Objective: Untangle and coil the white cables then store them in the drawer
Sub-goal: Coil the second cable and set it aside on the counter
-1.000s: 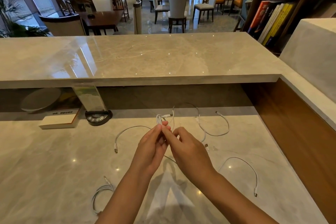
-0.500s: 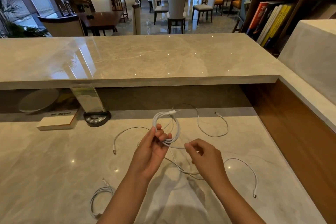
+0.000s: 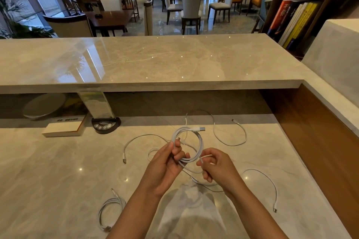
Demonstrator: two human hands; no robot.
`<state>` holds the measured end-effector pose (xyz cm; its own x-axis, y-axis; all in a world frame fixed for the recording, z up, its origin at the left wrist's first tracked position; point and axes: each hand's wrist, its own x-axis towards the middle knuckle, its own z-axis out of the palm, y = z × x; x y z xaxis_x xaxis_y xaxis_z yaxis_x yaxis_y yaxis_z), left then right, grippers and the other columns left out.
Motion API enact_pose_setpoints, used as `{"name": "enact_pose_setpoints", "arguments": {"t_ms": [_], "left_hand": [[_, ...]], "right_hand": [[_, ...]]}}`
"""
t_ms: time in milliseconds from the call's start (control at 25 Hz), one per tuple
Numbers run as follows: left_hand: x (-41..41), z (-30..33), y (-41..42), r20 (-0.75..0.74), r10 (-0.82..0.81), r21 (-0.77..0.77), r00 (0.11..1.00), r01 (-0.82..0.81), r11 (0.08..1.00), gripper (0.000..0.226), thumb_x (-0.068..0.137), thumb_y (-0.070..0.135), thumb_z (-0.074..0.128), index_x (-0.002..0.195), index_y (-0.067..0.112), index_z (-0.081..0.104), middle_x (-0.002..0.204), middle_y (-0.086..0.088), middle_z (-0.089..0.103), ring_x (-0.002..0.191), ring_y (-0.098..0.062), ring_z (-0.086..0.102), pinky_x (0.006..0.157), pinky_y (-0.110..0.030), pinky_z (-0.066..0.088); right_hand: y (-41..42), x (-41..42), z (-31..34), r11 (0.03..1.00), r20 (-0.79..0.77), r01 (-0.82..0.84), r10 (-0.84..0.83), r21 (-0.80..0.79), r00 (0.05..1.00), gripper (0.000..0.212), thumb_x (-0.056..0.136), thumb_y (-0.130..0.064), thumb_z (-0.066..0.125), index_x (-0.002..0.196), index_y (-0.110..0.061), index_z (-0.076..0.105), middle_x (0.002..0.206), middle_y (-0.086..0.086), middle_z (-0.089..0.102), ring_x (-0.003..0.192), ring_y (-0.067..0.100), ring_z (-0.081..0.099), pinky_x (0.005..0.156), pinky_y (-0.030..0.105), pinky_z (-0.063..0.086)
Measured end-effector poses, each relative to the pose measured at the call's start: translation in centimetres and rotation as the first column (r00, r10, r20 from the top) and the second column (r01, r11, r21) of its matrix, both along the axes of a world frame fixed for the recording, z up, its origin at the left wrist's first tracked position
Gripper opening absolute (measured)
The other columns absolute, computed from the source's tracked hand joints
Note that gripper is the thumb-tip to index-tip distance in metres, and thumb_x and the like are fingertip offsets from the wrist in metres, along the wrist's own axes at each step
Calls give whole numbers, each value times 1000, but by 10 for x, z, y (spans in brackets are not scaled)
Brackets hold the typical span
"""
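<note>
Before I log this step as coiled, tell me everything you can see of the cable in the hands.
The white cable is thin, smooth and plastic-looking, wound into a few round loops held upright above the counter. A USB plug juts right from the top. The left hand pinches the loops; the right hand holds the loose tail, which is not yet wound in.

- Loose white cables are lying scattered across the desk, crowding its middle.
- A book is sitting at the back left, leaving open marble in front.
</note>
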<state>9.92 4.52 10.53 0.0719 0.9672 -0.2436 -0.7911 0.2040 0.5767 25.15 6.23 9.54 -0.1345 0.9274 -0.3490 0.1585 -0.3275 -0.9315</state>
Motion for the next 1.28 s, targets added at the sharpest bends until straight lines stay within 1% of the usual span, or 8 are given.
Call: {"name": "enact_pose_setpoints", "arguments": {"t_ms": [320,480,600,800,920,1000,1120,1280], "left_hand": [[6,-10,2,131,23,-129,991,-6,992,15,81,15,48,72,7,58,53,2,44,45,-8,44,56,-25,54],[6,-15,5,120,38,-153,992,-20,988,15,83,15,49,75,6,58,54,0,45,47,-9,45,59,-26,55],[6,-14,5,118,36,-159,992,-17,987,13,84,14,48,77,6,56,54,0,47,45,-9,46,57,-25,55],[8,-16,6,103,18,-161,994,-1,987,13,86,12,46,78,5,55,53,0,46,44,-9,45,58,-24,55],[1,-20,5,93,40,-158,995,-25,987,22,94,12,40,80,5,56,54,0,46,45,-9,46,63,-25,57],[-2,-18,4,33,0,-110,999,4,994,18,91,13,43,81,6,57,55,0,47,47,-10,47,67,-26,57],[-2,-15,2,-130,-94,-45,987,89,995,15,83,19,48,82,6,57,55,2,45,50,-9,45,69,-24,52],[-10,-8,2,-331,-214,9,919,230,973,17,85,21,48,80,7,56,57,3,41,52,-9,39,73,-24,50]], "right_hand": [[-5,-6,-7,952,-80,49,-26,301,996,30,86,5,49,96,-23,45,79,7,62,56,14,55,53,22,47],[-9,-8,-12,859,24,-85,84,505,996,35,82,-28,54,107,-50,43,92,-4,57,76,9,57,67,24,51],[-6,-10,-13,822,85,-68,24,565,996,13,84,-33,52,91,-44,53,87,-5,56,74,9,56,64,21,47],[-3,-3,-2,756,37,157,-233,635,972,16,85,-12,64,75,-25,61,100,-9,53,81,-5,56,61,10,45],[6,18,10,774,-225,434,-372,460,901,14,87,-9,61,76,-16,64,70,-2,67,50,7,55,47,21,45],[12,27,14,813,-240,459,-395,358,887,14,88,-5,58,83,-14,67,65,1,66,41,10,50,41,21,44],[20,34,14,911,-134,336,-312,237,941,18,90,-2,54,101,-9,67,68,5,62,40,6,51,41,18,45],[35,42,28,995,134,-19,5,100,991,22,89,3,51,105,-1,67,70,9,64,39,9,55,41,19,46]]}}
